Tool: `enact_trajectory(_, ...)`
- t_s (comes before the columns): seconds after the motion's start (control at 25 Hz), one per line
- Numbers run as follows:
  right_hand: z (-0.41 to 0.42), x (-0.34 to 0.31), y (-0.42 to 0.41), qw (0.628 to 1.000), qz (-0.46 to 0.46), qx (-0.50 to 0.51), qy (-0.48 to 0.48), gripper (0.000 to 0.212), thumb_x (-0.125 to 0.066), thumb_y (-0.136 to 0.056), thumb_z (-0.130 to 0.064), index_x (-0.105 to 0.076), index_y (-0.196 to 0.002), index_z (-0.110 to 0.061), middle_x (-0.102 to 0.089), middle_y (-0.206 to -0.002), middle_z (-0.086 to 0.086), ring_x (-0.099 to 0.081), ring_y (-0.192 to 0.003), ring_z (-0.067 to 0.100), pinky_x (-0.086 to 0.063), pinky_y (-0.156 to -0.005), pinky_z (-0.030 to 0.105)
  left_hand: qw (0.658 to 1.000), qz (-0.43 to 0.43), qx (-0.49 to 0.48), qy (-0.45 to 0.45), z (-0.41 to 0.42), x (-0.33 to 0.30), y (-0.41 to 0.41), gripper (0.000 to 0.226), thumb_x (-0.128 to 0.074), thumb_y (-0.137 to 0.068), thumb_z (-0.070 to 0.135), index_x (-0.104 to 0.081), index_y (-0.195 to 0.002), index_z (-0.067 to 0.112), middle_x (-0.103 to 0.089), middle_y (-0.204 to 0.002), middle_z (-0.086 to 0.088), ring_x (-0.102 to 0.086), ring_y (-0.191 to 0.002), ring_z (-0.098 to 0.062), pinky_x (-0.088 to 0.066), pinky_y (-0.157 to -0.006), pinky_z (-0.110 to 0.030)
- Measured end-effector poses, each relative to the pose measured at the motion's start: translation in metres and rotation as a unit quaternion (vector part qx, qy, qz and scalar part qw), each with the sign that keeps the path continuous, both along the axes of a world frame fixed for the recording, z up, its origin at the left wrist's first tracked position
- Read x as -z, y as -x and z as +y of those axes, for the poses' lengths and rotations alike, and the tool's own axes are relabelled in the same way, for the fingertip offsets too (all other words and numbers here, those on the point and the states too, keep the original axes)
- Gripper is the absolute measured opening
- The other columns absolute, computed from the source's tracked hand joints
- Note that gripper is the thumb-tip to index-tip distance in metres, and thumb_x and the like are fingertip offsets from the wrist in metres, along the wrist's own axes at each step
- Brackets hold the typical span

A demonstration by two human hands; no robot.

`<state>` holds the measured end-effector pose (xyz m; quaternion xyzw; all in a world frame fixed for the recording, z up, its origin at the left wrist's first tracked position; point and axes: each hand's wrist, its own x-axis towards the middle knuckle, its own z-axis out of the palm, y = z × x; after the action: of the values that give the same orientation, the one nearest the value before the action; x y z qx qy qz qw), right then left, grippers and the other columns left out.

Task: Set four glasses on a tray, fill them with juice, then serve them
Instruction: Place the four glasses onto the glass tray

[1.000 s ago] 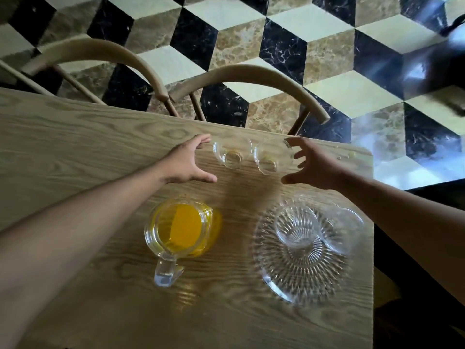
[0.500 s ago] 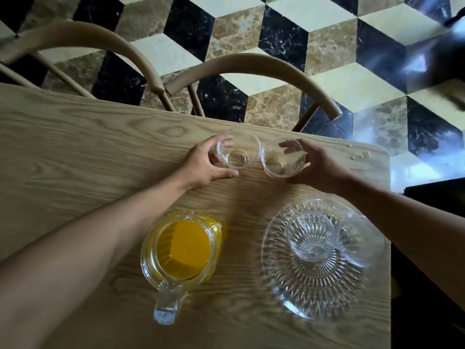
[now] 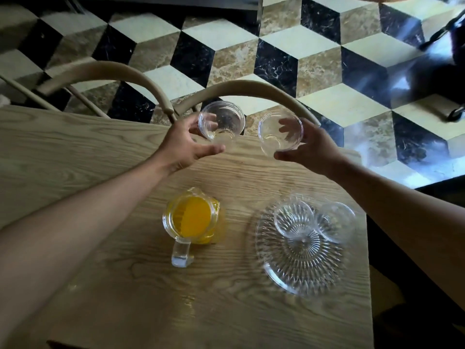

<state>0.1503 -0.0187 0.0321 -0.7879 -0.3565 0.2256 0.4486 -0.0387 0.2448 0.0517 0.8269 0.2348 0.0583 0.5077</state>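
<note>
Two glasses (image 3: 294,219) stand on our tray (image 3: 299,270). Our left hand (image 3: 185,144) and right hand (image 3: 314,149) each grip another glass, lifted near the desk's (image 3: 75,152) far edge. Filling from the jug (image 3: 192,220) and serving remain.

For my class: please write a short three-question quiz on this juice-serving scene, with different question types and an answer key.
1. Multiple choice: how many glasses stand on the glass tray? A) none B) two C) four
2. True or false: the pitcher of orange juice is being held.
3. Fill in: the left hand and the right hand each hold one empty ____.

Key
1. B: one glass near the middle, another by the far right rim.
2. False: it stands alone on the wooden table, left of the tray.
3. Glass: the left-hand glass and the right-hand glass.
</note>
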Motion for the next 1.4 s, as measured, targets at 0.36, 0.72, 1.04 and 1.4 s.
enact_trajectory(0.36,-0.082,-0.087,0.041,0.997,-0.051,0.031,-0.045,0.080,-0.091,-0.057,-0.046,-0.059,-0.129,-0.029,-0.072,-0.113,-0.005,-0.070,-0.096,0.016,-0.056,-0.084,0.028,0.997,-0.066,-0.015,-0.035,-0.095,-0.120,0.038,0.059,-0.096,-0.072,0.021,-0.062,-0.121,0.029,-0.072,-0.114,0.010,-0.071,-0.098,0.000,-0.059,-0.086,-0.022)
enact_trajectory(0.72,-0.203,-0.066,0.138,0.996,-0.012,0.093,-0.010,0.080,-0.084,-0.053,-0.058,-0.058,-0.124,-0.032,-0.067,-0.106,-0.017,-0.062,-0.086,0.000,-0.048,-0.073,0.012,0.996,-0.038,-0.073,-0.023,-0.235,-0.057,0.132,0.074,-0.091,-0.058,0.056,-0.060,-0.121,0.032,-0.069,-0.108,0.017,-0.066,-0.088,0.003,-0.057,-0.074,-0.017)
enact_trajectory(1.04,-0.225,0.012,0.197,0.980,0.067,0.184,0.030,0.073,-0.091,-0.070,-0.017,-0.056,-0.134,-0.015,-0.065,-0.125,0.003,-0.062,-0.098,-0.006,-0.048,-0.071,0.008,0.993,0.022,-0.087,0.073,-0.262,0.045,0.155,0.081,-0.097,-0.066,0.035,-0.061,-0.137,0.020,-0.071,-0.124,0.000,-0.075,-0.102,-0.025,-0.064,-0.088,-0.047)
enact_trajectory(1.4,-0.219,0.070,0.195,0.970,0.085,0.225,0.026,0.074,-0.089,-0.072,-0.015,-0.054,-0.138,-0.016,-0.061,-0.129,-0.004,-0.058,-0.109,-0.006,-0.051,-0.077,0.009,0.996,0.037,-0.069,0.047,-0.260,0.102,0.132,0.086,-0.098,-0.060,0.034,-0.062,-0.138,0.034,-0.074,-0.112,0.016,-0.071,-0.076,0.000,-0.061,-0.075,-0.023)
